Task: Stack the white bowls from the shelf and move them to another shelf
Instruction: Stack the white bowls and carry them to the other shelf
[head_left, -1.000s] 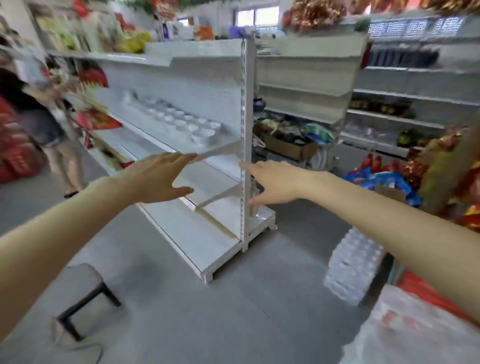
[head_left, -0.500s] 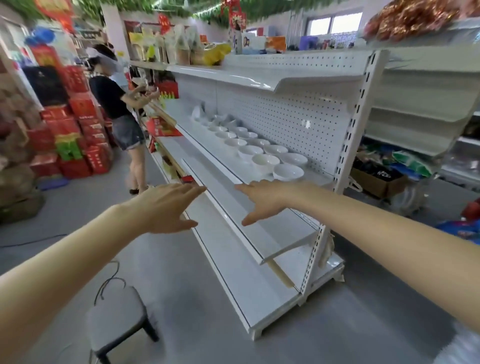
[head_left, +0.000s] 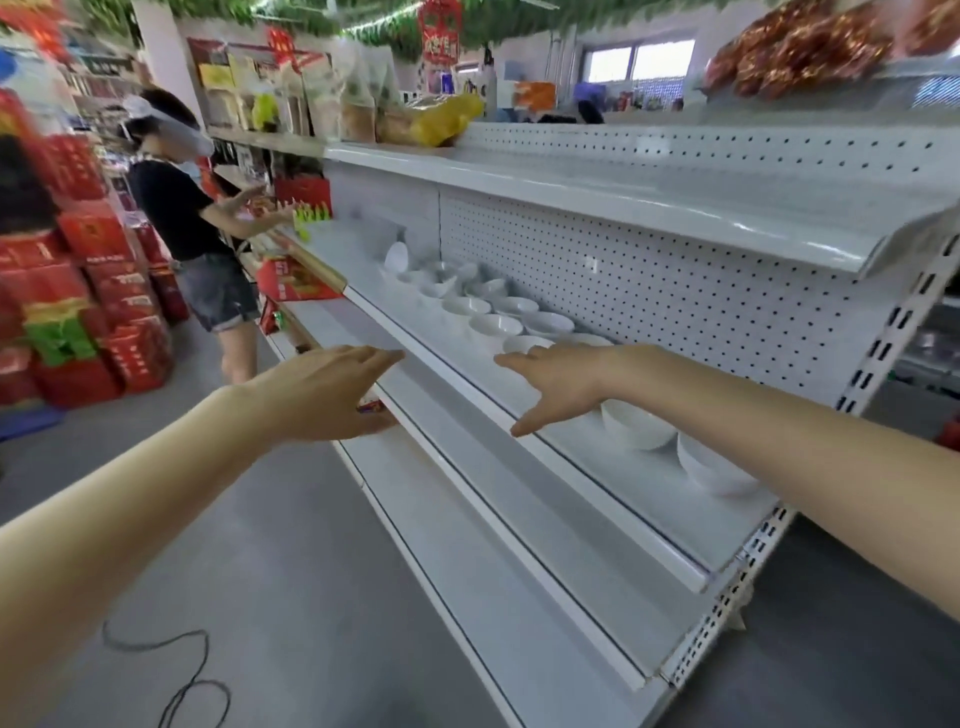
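Several white bowls (head_left: 495, 326) stand in two rows on the middle white shelf (head_left: 649, 512), running from the far left to the near right. Two nearer bowls (head_left: 636, 428) show just below my right forearm. My right hand (head_left: 558, 379) is held out flat with straight fingers over the shelf's front part, beside the bowls and holding nothing. My left hand (head_left: 322, 392) is also stretched out flat and empty, in front of the shelf edge over the aisle.
A white top shelf (head_left: 623, 205) overhangs the bowls, with a pegboard back. Lower white shelves (head_left: 519, 597) sit beneath. A person (head_left: 197, 228) stands at the shelf further left. Red boxes (head_left: 78, 312) are stacked at the left. A black cable (head_left: 176, 675) lies on the grey floor.
The view has swung left and closer to the shelf, so the bowls are now near and under my right arm. Both hands stay stretched out flat and empty.
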